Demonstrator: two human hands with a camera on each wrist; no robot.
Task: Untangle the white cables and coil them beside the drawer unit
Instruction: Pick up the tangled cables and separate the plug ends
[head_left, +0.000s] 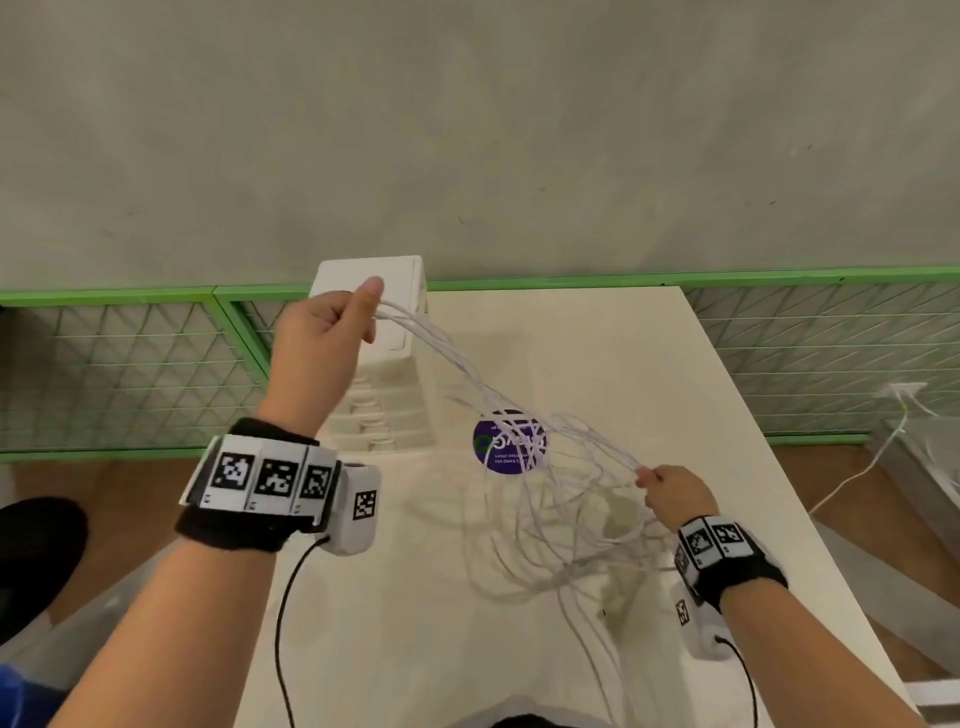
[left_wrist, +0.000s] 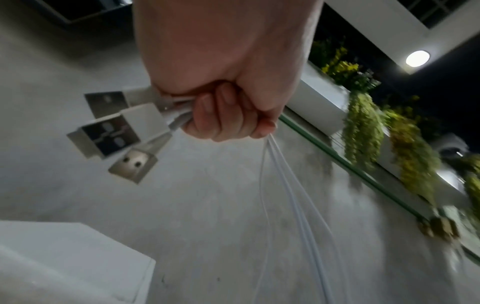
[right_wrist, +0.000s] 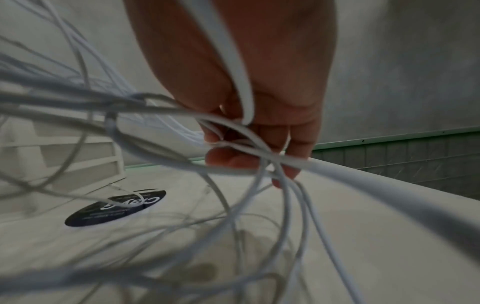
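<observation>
Several thin white cables (head_left: 550, 488) hang in tangled loops above the white table (head_left: 675, 364). My left hand (head_left: 332, 332) is raised over the white drawer unit (head_left: 395, 395) and grips one end of the bundle in a fist. Three USB plugs (left_wrist: 114, 127) stick out of that fist, and the strands (left_wrist: 288, 197) trail down from it. My right hand (head_left: 670, 488) is lower, to the right, with fingers curled round the cable strands (right_wrist: 233, 148). Taut strands (head_left: 447, 353) run between the two hands. The loops sag to the table near the right wrist.
A round dark purple sticker (head_left: 506, 447) lies on the table beside the drawer unit, behind the cables. A green-framed wire fence (head_left: 130, 364) runs behind the table. Another white cable (head_left: 857, 467) lies on the floor at right.
</observation>
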